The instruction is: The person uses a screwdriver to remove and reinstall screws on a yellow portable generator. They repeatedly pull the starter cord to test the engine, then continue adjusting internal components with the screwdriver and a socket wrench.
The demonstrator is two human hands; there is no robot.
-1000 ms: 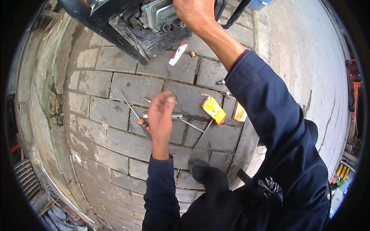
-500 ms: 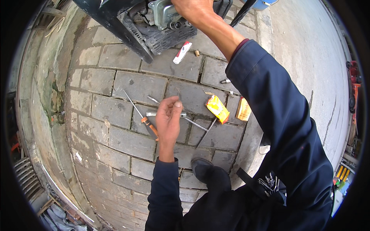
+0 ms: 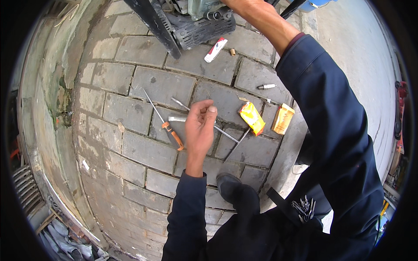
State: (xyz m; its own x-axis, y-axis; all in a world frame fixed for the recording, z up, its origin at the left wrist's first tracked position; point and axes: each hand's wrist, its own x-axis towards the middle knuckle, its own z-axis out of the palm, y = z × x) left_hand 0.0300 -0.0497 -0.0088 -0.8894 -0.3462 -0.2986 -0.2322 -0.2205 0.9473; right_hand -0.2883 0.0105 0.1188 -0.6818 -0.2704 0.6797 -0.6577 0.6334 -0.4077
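Over the paving, my left hand [image 3: 201,124] is raised with its fingers curled in and the thumb pressed to the index finger. Whatever may be in that pinch is hidden. My right arm reaches forward to the engine [image 3: 203,11] of a black-framed machine. Only the back part of my right hand [image 3: 247,6] shows beside the metal cover; its fingers lie beyond the upper edge. Below my left hand lies a T-handled wrench [image 3: 227,135], partly hidden by it. To its left is a screwdriver [image 3: 173,136] with an orange and black handle.
A spark plug [image 3: 266,87] lies on the paving. Nearby are a yellow packet [image 3: 251,118], an orange-yellow small box [image 3: 283,119], a white and red box [image 3: 216,50] and a tan cylinder [image 3: 232,51]. A stained wall [image 3: 52,100] runs along the left, a blue bucket [image 3: 307,5] stands at the far right.
The view has shifted, so the engine and my right hand sit higher and farther right, partly out of the picture. My left hand keeps its curled pose. The spark plug shows more fully.
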